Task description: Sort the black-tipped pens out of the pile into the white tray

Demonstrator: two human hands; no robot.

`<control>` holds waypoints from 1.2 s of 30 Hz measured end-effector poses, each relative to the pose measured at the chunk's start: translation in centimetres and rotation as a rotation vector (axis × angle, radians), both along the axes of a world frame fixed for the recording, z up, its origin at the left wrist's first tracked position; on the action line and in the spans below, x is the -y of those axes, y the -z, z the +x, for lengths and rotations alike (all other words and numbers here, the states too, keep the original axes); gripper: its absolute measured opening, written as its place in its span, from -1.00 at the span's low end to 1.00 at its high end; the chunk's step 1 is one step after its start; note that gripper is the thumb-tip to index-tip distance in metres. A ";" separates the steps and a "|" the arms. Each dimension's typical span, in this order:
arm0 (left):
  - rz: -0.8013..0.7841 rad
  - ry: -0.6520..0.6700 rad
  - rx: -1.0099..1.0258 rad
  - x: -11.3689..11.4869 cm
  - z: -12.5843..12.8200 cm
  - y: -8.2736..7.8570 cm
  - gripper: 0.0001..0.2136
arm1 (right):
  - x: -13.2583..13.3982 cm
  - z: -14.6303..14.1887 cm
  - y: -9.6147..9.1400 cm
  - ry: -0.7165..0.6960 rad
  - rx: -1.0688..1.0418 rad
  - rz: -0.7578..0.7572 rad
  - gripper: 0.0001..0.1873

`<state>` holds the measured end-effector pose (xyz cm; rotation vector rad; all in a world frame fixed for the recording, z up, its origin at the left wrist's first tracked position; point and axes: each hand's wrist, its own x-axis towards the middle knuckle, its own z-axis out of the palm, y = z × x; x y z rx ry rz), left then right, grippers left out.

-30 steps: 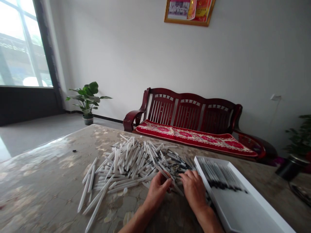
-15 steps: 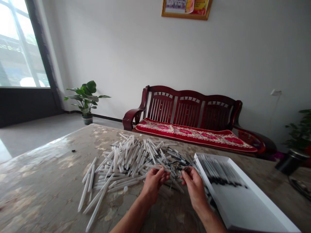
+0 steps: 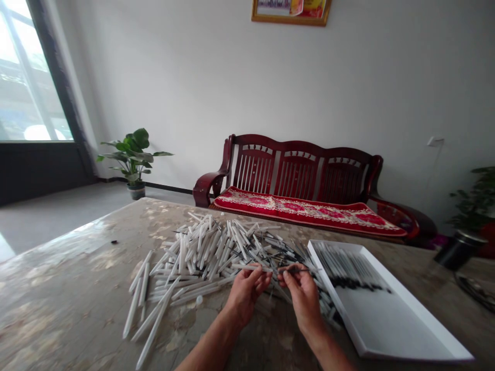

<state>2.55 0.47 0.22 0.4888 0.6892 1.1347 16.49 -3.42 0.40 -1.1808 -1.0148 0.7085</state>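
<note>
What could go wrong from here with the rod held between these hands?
The thin dark tip of the white rod, pinched by the right hand while the left hand grips the rod's white body, might bend or snap if pulled. The pile of rods lies close beside the white tray, so a slip could perhaps knock the dark-tipped rods lined up there out of line.

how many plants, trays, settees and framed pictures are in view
potted plants: 2 (one by the window, one at the right edge)
white tray: 1
wooden settee: 1
framed picture: 1
total: 5
</note>
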 end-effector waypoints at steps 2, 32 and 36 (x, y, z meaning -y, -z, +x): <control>0.126 -0.034 -0.094 0.0 0.0 0.3 -0.72 | 0.2 0.4 -0.2 0.036 0.074 0.012 -0.65; 1.216 -0.025 -1.662 0.7 -1.6 -0.4 -0.89 | 1.5 1.9 -3.0 0.064 0.219 0.078 -0.65; 1.212 -0.016 -1.648 0.8 -1.5 -0.4 -0.89 | 1.5 2.0 -2.6 -0.026 0.230 0.028 -0.62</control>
